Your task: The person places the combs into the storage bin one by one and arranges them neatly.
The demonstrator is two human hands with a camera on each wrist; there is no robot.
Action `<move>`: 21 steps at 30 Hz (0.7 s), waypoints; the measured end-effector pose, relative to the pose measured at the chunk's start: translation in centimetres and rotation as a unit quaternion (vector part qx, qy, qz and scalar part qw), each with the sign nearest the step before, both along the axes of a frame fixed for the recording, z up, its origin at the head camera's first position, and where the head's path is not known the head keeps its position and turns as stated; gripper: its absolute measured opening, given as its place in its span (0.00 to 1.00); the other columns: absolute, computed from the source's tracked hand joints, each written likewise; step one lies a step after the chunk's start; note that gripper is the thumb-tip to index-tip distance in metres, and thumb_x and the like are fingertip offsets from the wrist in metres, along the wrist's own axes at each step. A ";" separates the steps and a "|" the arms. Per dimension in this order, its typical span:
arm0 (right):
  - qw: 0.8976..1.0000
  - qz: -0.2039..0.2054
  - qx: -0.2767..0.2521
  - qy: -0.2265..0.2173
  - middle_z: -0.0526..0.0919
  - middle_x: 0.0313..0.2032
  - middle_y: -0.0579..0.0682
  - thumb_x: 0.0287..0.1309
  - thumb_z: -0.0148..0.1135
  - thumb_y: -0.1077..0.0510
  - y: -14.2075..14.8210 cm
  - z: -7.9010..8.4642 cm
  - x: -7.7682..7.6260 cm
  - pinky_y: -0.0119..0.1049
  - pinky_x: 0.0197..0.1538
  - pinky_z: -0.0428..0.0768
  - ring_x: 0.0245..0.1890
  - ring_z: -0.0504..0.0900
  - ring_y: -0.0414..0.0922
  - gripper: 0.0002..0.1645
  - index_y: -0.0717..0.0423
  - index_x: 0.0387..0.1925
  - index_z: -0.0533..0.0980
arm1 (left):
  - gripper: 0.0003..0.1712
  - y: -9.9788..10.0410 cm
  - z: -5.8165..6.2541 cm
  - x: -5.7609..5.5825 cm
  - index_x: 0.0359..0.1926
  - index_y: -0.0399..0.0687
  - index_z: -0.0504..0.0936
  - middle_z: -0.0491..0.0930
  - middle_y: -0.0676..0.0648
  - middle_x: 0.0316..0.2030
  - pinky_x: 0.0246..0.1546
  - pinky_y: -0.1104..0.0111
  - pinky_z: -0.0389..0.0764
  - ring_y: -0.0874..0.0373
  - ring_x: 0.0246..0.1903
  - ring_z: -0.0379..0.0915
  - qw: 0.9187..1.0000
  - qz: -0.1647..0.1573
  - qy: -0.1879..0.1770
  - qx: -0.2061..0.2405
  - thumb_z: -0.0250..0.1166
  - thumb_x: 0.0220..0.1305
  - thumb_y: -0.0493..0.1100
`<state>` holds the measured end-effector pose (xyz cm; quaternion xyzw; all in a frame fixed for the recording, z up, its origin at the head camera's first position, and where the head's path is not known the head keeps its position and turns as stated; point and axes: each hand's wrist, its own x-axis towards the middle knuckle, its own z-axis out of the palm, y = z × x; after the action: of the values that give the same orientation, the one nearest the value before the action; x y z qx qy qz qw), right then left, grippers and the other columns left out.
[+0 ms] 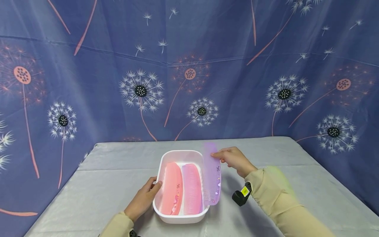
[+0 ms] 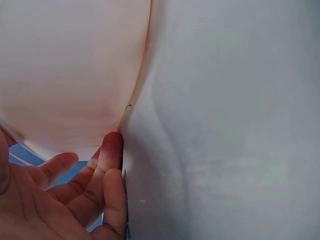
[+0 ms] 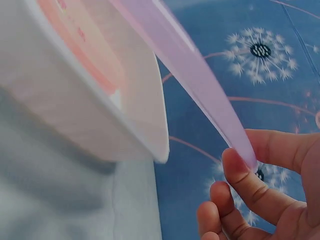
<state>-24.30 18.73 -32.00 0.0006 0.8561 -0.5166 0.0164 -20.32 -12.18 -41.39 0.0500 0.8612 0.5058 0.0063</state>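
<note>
My right hand (image 1: 235, 159) pinches a translucent purple comb (image 1: 211, 177) near its upper end, between thumb and fingers. The comb stands over the right rim of a white plastic basin (image 1: 180, 220); from the head view I cannot tell whether they touch. In the right wrist view the pinched end of the comb (image 3: 200, 85) is plain. My left hand (image 1: 143, 199) grips the basin's left side, thumb at the rim, and its fingers (image 2: 111, 150) show against the outside in the left wrist view. Inside lie a coral-pink comb (image 1: 171, 187) and a pink comb with purple edges (image 1: 193, 189), side by side.
The basin rests on a table covered with pale grey cloth (image 1: 124, 177). A blue dandelion-print curtain (image 1: 237, 108) hangs behind the table and along both sides. A black device with a yellow label (image 1: 242, 196) is strapped to my right wrist.
</note>
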 end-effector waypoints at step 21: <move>0.999 -0.018 0.043 0.020 0.87 0.44 0.52 0.54 0.72 0.53 -5.4 -1.1 -0.4 0.56 0.61 0.72 0.53 0.79 0.54 0.12 0.60 0.27 0.87 | 0.24 -0.1 0.0 0.2 0.64 0.44 0.74 0.81 0.48 0.43 0.54 0.52 0.74 0.54 0.45 0.77 1.000 -0.003 -0.002 0.010 0.54 0.78 0.53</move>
<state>-24.67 13.35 -33.11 0.0067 0.8777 -0.4790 -0.0100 -20.10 -12.24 -41.42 0.0518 0.8557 0.5148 0.0091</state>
